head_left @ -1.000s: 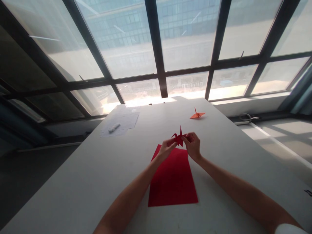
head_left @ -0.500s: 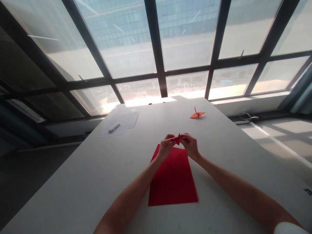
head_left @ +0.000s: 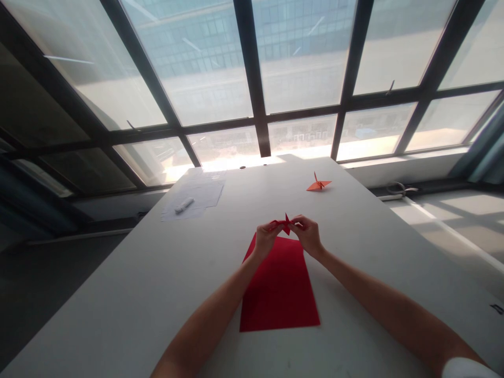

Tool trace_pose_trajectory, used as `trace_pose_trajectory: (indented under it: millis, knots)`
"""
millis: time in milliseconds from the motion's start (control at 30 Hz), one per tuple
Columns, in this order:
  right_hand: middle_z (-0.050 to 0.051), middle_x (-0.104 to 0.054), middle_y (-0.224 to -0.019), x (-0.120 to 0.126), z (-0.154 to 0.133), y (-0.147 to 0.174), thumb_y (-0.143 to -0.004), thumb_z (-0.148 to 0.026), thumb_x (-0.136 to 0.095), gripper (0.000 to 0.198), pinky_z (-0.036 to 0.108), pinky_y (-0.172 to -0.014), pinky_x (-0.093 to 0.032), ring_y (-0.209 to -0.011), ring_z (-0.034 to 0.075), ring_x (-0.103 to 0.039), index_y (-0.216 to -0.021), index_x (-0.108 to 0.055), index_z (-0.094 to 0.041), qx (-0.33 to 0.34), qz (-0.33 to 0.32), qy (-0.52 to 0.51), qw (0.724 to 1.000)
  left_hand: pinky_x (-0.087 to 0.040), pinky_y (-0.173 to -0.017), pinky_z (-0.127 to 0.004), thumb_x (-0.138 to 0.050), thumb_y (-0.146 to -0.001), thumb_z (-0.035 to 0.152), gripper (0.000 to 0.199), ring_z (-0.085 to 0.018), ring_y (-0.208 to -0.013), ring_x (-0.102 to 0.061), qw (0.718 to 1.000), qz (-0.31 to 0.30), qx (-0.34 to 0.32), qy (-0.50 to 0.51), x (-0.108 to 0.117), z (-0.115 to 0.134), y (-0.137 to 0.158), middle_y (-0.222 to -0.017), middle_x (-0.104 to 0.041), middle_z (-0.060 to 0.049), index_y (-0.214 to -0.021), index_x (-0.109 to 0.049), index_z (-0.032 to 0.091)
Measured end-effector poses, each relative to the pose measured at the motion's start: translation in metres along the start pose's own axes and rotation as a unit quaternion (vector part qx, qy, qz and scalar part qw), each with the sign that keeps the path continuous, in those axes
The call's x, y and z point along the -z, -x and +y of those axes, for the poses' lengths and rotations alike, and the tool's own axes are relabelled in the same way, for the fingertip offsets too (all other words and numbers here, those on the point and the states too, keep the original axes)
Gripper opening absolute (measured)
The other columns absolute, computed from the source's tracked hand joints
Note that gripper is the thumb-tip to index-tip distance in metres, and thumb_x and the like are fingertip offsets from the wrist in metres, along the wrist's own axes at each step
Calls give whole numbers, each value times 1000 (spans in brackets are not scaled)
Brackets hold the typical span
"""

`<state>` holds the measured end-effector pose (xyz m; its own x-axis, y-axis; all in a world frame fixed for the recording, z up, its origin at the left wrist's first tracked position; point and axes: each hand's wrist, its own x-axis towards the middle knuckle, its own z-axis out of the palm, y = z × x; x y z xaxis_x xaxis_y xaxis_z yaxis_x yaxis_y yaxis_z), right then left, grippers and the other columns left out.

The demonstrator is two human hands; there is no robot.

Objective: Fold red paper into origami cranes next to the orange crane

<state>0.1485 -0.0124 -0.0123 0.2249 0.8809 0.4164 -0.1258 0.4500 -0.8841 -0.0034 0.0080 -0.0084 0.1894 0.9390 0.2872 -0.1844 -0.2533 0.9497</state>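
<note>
Between my two hands is a small folded red paper piece (head_left: 287,224), with a pointed tip standing up and another point hanging down. My left hand (head_left: 266,237) pinches its left side, and my right hand (head_left: 308,234) pinches its right side. Fingers cover much of the folds, so its full shape is hidden. Under the hands, a flat red sheet of paper (head_left: 280,289) lies on the white table (head_left: 189,294), its top left corner partly behind my left hand. Farther off to the right rests an orange origami crane (head_left: 318,184).
At the far left of the table are white papers (head_left: 212,193) with a small white object (head_left: 185,205) on top. Large dark-framed windows rise behind the far table edge. A cable (head_left: 397,189) lies by the wall at right.
The red folded piece has turned a little, so its upright point now shows taller and clearer. My left fingers have shifted slightly; my right hand stays almost in place.
</note>
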Motion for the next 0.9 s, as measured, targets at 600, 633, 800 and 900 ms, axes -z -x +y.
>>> trace_pose_trajectory:
  millis: [600, 633, 800, 900]
  knots:
    - [5, -71, -80, 13, -19, -8, -88, -39, -63, 22, 33, -70, -48, -75, 21, -62, -83, -76, -23, 56, -140, 98, 984, -51, -80, -36, -79, -74, 39, 33, -22, -77, -69, 988, -77, 93, 96, 13, 6, -5, -83, -75, -12, -91, -78, 10]
    - [5, -71, -80, 14, -20, -8, -88, -38, -61, 22, 33, -69, -48, -75, 21, -62, -83, -76, -23, 63, -145, 104, 982, -51, -80, -36, -80, -74, 39, 34, -22, -76, -69, 987, -82, 100, 97, 14, 5, -5, -83, -75, -13, -90, -78, 10]
    - [5, -70, -79, 14, -22, -7, -86, -33, -62, 17, 32, -65, -48, -69, 19, -59, -85, -76, -24, 96, -142, 129, 977, -51, -76, -34, -80, -73, 40, 35, -22, -74, -68, 985, -97, 116, 78, 17, 5, -6, -82, -74, -13, -88, -77, 8]
    - [4, -68, -75, 15, -20, -6, -85, -31, -62, 16, 32, -65, -47, -67, 18, -57, -81, -75, -23, 103, -139, 135, 976, -51, -75, -33, -79, -74, 40, 35, -22, -75, -68, 986, -110, 111, 56, 17, 7, -5, -82, -74, -12, -89, -78, 8]
